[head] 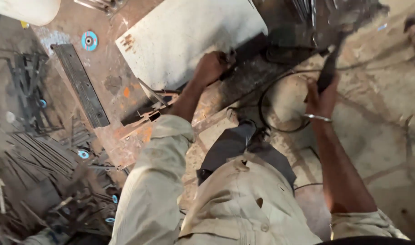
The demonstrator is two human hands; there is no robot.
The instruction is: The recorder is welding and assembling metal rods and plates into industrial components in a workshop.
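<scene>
Gripping grinder (331,68) and plate (189,41), both hands.

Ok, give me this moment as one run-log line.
left hand: on white metal sheet edge | right hand: gripping angle grinder handle | black cable: looped on floor

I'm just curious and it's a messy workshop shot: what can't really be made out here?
Head view, all of it:
- The tool in the right hand: its working end is smeared by motion blur.
- Left hand: its fingers are hidden at the edge of the white sheet.
- Scrap rods at left: too blurred and tangled to count.
</scene>
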